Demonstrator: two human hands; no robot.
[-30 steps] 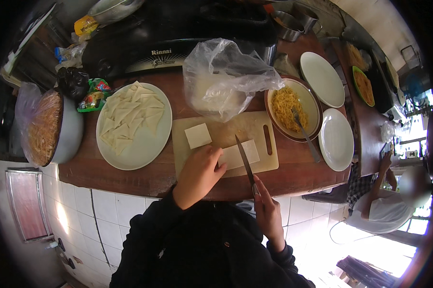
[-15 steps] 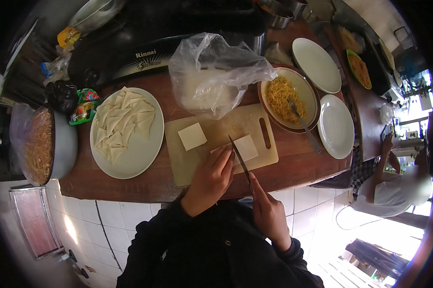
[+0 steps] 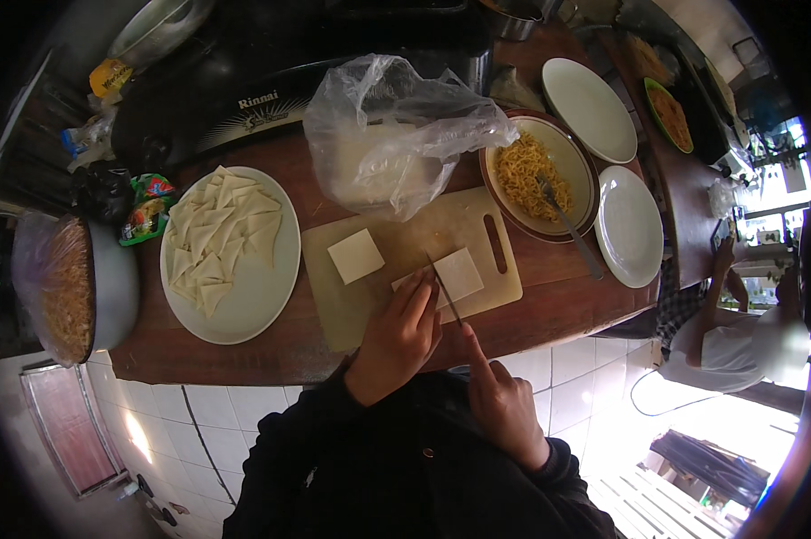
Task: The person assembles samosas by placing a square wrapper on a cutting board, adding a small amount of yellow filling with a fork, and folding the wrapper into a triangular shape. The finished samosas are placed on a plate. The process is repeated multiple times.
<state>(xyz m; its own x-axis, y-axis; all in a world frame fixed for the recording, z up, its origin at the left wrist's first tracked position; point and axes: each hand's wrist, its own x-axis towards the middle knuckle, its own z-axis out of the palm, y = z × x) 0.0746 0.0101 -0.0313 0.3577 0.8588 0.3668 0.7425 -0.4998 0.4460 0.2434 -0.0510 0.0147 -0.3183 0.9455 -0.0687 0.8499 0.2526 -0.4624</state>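
On a cream cutting board (image 3: 334, 314) lies a white square dough wrapper (image 3: 460, 275) under a knife (image 3: 448, 295). My right hand (image 3: 506, 404) is closed around the knife's handle, index finger stretched along it. The blade runs across the wrapper near its left side. My left hand (image 3: 395, 331) presses its fingers, held together, onto the wrapper's left part, right beside the blade. A second square, a loose dough wrapper (image 3: 356, 257), rests on the board's left half. Left of the board, folded dough triangles (image 3: 217, 225) lie on a white plate (image 3: 244, 335).
Behind the board sits a clear plastic bag (image 3: 396, 135) with pale contents. To the right are a bowl (image 3: 540, 235) of noodles (image 3: 527, 175) with a fork or spoon (image 3: 574, 235) and two white plates. A pot (image 3: 118, 296) stands far left; another person (image 3: 720, 346) sits far right.
The view has shifted slightly. The knife handle and my right hand have moved a little down and back, with the blade still at the wrapper. My left hand keeps its place on it.
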